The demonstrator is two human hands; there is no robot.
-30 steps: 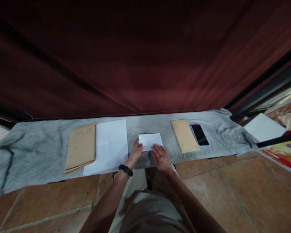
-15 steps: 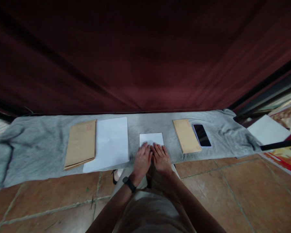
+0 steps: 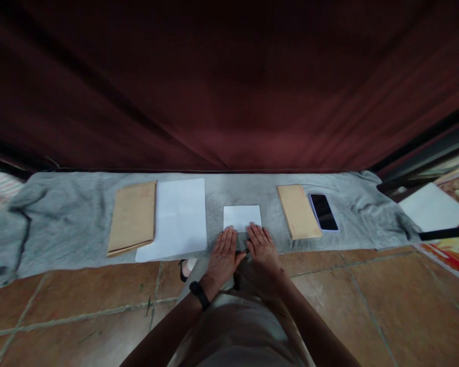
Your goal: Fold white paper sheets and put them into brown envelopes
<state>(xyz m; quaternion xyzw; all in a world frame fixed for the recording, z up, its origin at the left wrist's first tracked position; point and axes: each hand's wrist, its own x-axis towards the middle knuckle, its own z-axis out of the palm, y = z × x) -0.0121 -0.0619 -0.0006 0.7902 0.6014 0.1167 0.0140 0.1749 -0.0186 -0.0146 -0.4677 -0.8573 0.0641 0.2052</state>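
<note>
Nearest the camera, the person's lap in pale grey cloth fills the lower middle, with both bare forearms reaching forward over the brown tiled floor (image 3: 367,306). A black wristband (image 3: 199,294) circles the left wrist.

The left hand (image 3: 222,252) lies flat, palm down, fingers spread a little and pointing away; its grip is open and holds nothing. The right hand (image 3: 264,248) lies the same way just beside it, fingers stretched out, its grip likewise open. The two thumbs nearly meet between the hands.

The small folded white sheet of paper (image 3: 241,217) lies flat on the crumpled grey cloth (image 3: 61,224), directly beyond the fingertips. The tips of both hands rest on its near edge, the left at its near left corner, the right at its near right corner. Most of the sheet shows uncovered past the fingers, and nothing pinches or lifts it.

Left of the folded sheet, near it, lies a larger white sheet of paper (image 3: 179,216), and touching that sheet's left side a stack of tan paper envelopes (image 3: 133,217). Right of the folded sheet lies a single tan envelope (image 3: 299,211), and just beside it a black-screened phone (image 3: 323,211).

Behind the folded sheet, a dark red curtain (image 3: 229,92) hangs along the far edge of the grey cloth.
</note>
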